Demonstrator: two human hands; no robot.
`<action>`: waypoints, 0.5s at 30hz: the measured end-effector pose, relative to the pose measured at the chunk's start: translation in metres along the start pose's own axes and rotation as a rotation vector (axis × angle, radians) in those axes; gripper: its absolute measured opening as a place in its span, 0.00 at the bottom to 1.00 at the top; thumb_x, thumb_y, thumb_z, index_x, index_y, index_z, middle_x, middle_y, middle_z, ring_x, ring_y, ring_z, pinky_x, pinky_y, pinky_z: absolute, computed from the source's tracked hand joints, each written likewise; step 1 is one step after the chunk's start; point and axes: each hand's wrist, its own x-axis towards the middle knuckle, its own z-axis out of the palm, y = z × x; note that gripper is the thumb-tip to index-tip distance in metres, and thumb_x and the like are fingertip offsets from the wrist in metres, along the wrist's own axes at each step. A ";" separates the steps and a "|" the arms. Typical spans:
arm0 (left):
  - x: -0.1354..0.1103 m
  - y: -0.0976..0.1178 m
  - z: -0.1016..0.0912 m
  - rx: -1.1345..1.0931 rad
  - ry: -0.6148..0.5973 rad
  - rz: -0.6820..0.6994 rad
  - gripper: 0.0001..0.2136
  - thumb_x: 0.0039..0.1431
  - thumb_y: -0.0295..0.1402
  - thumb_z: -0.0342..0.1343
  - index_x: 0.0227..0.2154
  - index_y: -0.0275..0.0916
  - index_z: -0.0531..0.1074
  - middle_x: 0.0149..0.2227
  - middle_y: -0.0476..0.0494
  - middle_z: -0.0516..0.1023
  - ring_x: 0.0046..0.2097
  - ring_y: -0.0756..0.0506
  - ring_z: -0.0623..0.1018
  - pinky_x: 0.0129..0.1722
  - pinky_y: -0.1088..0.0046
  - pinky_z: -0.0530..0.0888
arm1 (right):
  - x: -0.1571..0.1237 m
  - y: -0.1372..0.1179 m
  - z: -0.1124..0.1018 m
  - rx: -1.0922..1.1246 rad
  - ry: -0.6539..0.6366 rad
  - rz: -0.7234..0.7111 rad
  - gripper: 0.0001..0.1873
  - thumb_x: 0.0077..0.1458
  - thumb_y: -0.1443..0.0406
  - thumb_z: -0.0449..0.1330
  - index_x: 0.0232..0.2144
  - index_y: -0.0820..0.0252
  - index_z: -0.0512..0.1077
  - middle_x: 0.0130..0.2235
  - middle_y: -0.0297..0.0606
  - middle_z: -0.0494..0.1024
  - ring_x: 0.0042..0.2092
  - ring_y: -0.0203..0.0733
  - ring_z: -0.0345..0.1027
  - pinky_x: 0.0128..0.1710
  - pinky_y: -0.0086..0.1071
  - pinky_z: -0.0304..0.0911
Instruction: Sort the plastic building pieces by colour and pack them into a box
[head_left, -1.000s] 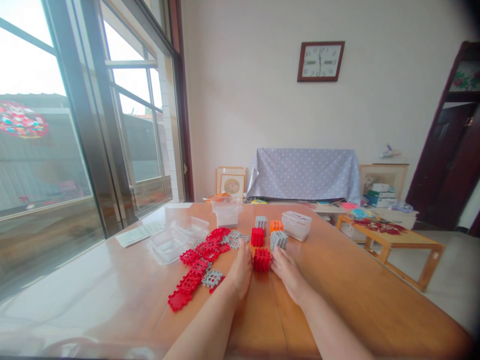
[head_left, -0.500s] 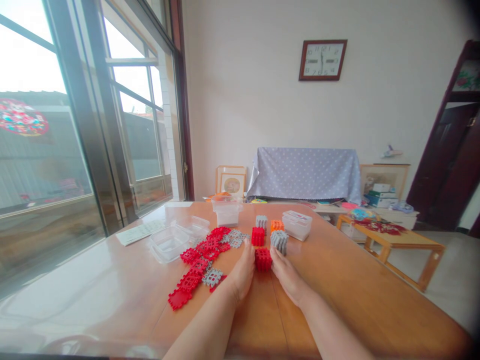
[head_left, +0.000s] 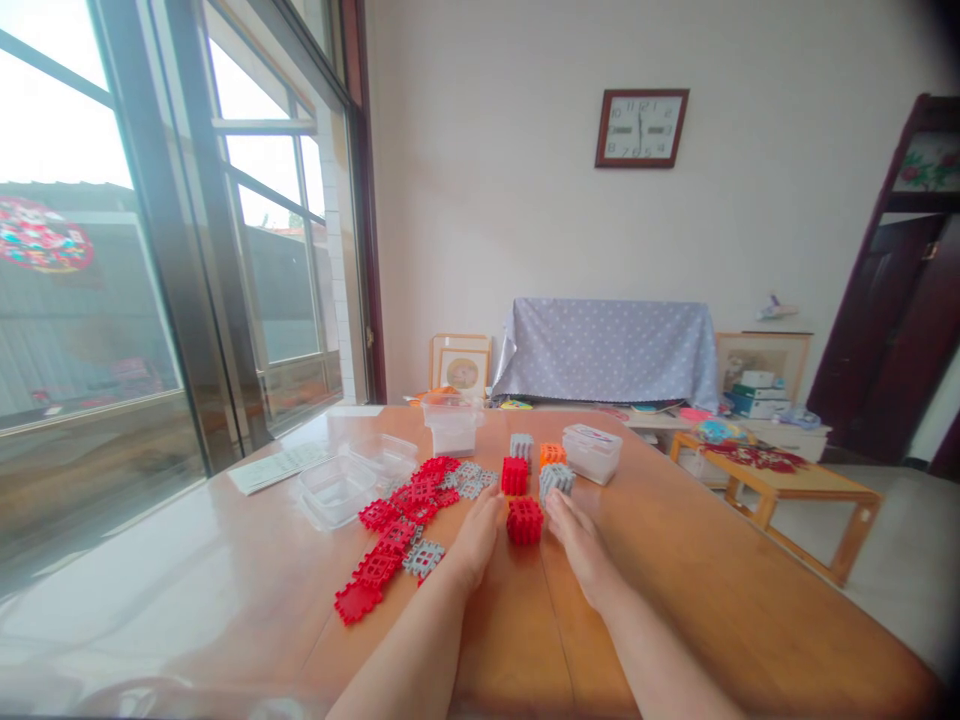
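A red cube of interlocking tiles [head_left: 524, 521] stands on the wooden table [head_left: 697, 570] between my two hands. My left hand [head_left: 474, 540] lies flat on the table just left of it, fingers stretched out. My right hand [head_left: 576, 545] rests flat just right of it, fingers extended. Neither hand holds anything. Behind stand another red cube [head_left: 514, 475], a grey cube [head_left: 556, 481], an orange cube [head_left: 552, 454] and a second grey cube [head_left: 521, 446]. Loose red and grey flat tiles [head_left: 397, 530] are scattered to the left.
Clear plastic containers [head_left: 337, 489] and a lid lie at the left, a tall clear tub [head_left: 452, 424] and a lidded box [head_left: 592, 451] at the back. A paper sheet [head_left: 274, 467] lies by the window. A low wooden table [head_left: 780, 485] stands to the right.
Both hands have drawn slightly apart from the red cube and lie flatter on the table. The camera view has shifted a little.
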 end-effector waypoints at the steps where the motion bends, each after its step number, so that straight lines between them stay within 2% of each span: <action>1: 0.002 -0.002 -0.001 0.023 -0.020 0.026 0.25 0.60 0.37 0.55 0.60 0.40 0.66 0.68 0.41 0.61 0.70 0.37 0.57 0.69 0.59 0.54 | 0.000 -0.001 0.000 0.021 -0.017 0.016 0.33 0.51 0.44 0.63 0.54 0.54 0.74 0.60 0.43 0.73 0.64 0.55 0.62 0.61 0.47 0.62; 3: 0.006 -0.008 -0.001 0.061 -0.057 0.087 0.27 0.54 0.28 0.56 0.59 0.39 0.66 0.66 0.40 0.64 0.68 0.38 0.60 0.68 0.60 0.56 | 0.000 -0.003 0.000 0.068 -0.043 0.045 0.33 0.52 0.44 0.62 0.53 0.56 0.75 0.58 0.46 0.74 0.61 0.55 0.66 0.59 0.47 0.65; 5: 0.008 -0.014 0.000 0.087 -0.075 0.131 0.30 0.50 0.24 0.56 0.60 0.37 0.65 0.65 0.39 0.65 0.67 0.38 0.62 0.67 0.61 0.58 | -0.001 -0.005 0.000 0.088 -0.043 0.067 0.33 0.52 0.44 0.62 0.52 0.58 0.74 0.55 0.50 0.76 0.58 0.54 0.70 0.56 0.46 0.67; 10: 0.008 -0.017 0.001 0.127 -0.141 0.110 0.31 0.48 0.22 0.56 0.59 0.37 0.65 0.62 0.38 0.69 0.62 0.38 0.69 0.62 0.64 0.65 | -0.003 -0.005 0.001 -0.013 0.008 0.066 0.34 0.52 0.42 0.60 0.50 0.60 0.74 0.48 0.51 0.81 0.52 0.54 0.75 0.51 0.44 0.70; 15: 0.007 -0.014 0.001 0.153 -0.149 0.079 0.29 0.49 0.22 0.57 0.57 0.38 0.68 0.57 0.40 0.74 0.58 0.38 0.72 0.61 0.62 0.66 | -0.003 -0.004 0.001 -0.101 0.018 0.018 0.34 0.52 0.41 0.59 0.48 0.61 0.74 0.44 0.50 0.82 0.46 0.54 0.78 0.46 0.44 0.72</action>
